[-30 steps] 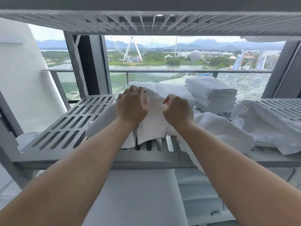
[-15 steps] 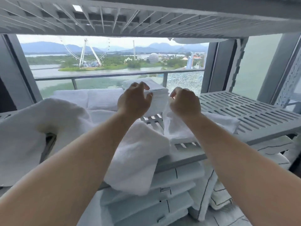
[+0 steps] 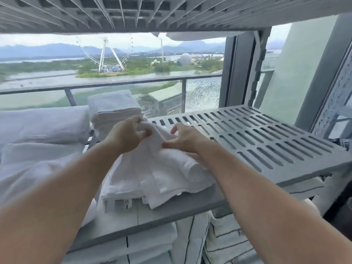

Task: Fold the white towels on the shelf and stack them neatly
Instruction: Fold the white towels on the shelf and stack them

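got a white towel (image 3: 158,168) heaped near the front edge of the grey slatted shelf (image 3: 266,141), thick and rumpled, several layers showing along the front, small label (image 3: 126,202) peeking out underneath. pinched at its raised top fold by the left hand (image 3: 127,137), fingers and thumb curled in on the cloth, wrist lifted. covered from the other side by the right hand (image 3: 187,141), palm down on the bundle, fingers spread and mostly straight, thumb poking toward the left one. compared with half a second ago: no more fist on the right, opened out flat instead; same pinch on the left. just behind, a neat folded stack (image 3: 114,109); off to the left, loose towels (image 3: 42,122) in soft piles. below, striped linens (image 3: 228,242). past the railing (image 3: 123,83), a ferris wheel (image 3: 103,54) and water
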